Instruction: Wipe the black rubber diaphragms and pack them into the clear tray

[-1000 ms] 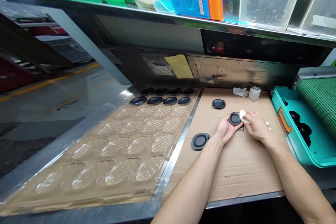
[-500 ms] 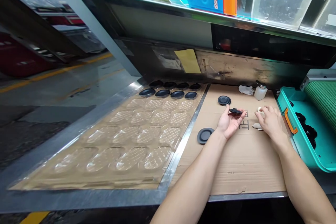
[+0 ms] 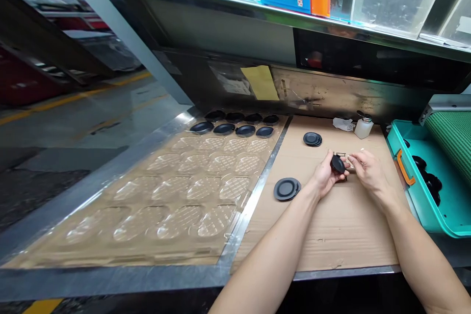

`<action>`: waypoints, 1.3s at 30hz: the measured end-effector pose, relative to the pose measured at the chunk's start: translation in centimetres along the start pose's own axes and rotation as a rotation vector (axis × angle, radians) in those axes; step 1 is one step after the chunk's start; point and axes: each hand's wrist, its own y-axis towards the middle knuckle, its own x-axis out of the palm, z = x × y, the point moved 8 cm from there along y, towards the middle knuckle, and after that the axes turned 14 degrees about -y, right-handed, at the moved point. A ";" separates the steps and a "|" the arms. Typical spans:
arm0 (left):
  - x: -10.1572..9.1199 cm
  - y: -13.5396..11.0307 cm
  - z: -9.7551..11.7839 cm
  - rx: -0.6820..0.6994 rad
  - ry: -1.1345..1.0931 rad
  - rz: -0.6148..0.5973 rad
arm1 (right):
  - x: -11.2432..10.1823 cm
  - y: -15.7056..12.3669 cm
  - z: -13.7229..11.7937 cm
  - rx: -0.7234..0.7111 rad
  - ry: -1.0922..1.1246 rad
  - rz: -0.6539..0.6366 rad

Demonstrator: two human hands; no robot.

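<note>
My left hand (image 3: 324, 175) grips a small round black part (image 3: 337, 163), tilted up above the cardboard sheet (image 3: 316, 245). Close on its right, my right hand (image 3: 368, 169) has thumb and fingers pinched together by the part's edge. Something small and pale seems to sit at those fingertips, too small to name. A stack of black discs (image 3: 312, 139) lies beyond my left hand. Nearer to me, more black discs (image 3: 287, 189) rest left of my forearm.
Left of the cardboard lies a clear blister tray (image 3: 147, 255), black parts (image 3: 224, 129) in its back rows. A white bottle (image 3: 364, 127) and crumpled tissue (image 3: 343, 124) stand behind. On the right, a teal bin (image 3: 454, 221) holds black parts beside a green belt (image 3: 454, 135). A shelf edge (image 3: 279, 19) overhangs.
The black part has been turned from nearly flat to tilted up. My right hand has moved left to it and closed its fingers; the pale thing beneath that hand no longer shows on the cardboard.
</note>
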 end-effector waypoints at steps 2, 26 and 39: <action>0.6 0.0 -0.8 0.029 0.103 -0.068 | 0.8 -0.2 -0.3 -0.024 -0.008 0.019; 3.8 -5.4 4.4 1.143 1.114 0.032 | -0.1 -1.0 5.7 0.344 -0.503 -0.176; 1.5 -2.3 3.7 0.746 1.282 0.094 | 2.8 -1.6 8.3 0.350 -0.429 -0.220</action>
